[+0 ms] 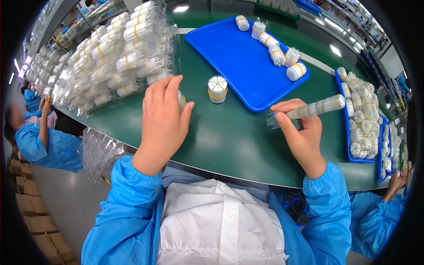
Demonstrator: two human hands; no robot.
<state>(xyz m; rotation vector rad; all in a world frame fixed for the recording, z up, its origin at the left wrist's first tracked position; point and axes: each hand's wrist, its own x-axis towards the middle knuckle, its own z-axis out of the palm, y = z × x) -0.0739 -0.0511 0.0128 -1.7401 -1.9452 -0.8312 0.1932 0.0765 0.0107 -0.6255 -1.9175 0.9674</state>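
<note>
Pinching with right hand (pixel 305 130), curling left hand (pixel 162 115) half-open

Holds a whitish, plastic-looking segmented rod (pixel 326 106) between right thumb and fingers, over the green tabletop (pixel 229 150). Partly hides a white, yellow-banded cylindrical bundle (pixel 181 100) behind left fingers; cannot tell whether gripped. Looks like bundle handling; calls next for steady fingertips. Cannot make out the rod's pinched end.

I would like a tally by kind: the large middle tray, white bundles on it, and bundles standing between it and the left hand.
Large blue tray: 1
Yellow-banded bundles on it: 6
Standing yellow-banded bundle: 1
Total: 8
</note>
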